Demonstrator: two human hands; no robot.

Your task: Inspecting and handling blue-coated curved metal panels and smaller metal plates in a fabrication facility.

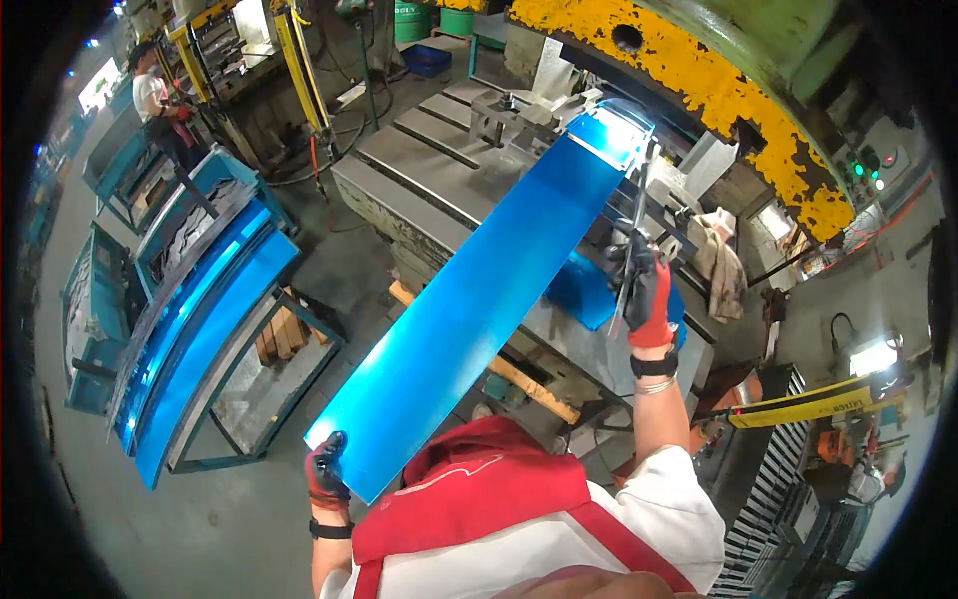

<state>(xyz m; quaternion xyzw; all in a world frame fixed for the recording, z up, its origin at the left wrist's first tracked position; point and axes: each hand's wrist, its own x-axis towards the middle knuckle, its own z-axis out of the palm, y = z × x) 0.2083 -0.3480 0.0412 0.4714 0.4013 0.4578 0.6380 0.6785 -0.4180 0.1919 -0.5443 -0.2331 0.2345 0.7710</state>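
A long, glossy blue sheet-metal strip (pixel 469 290) slants from my lower left up to the press tooling. My left hand (pixel 327 471), in a black and red glove, is closed on its near corner, fingers over the edge. The strip's far end lies at the die (pixel 611 130), under bright light. My right hand (pixel 644 290), gloved alike, is closed round a long, thin, dark metal tool (pixel 640 200) to the right of the strip. The tool's tip points up toward the die; its exact kind cannot be made out. Blue material (pixel 582 292) lies below the strip near my right hand.
A yellow and green press frame (pixel 689 80) hangs over the far side. The slotted steel bed (pixel 419 150) lies under the strip. At left, a rack (pixel 225 459) carries curved blue strips (pixel 215 334). A rag (pixel 718 265) hangs at right. Another person (pixel 160 105) stands far left.
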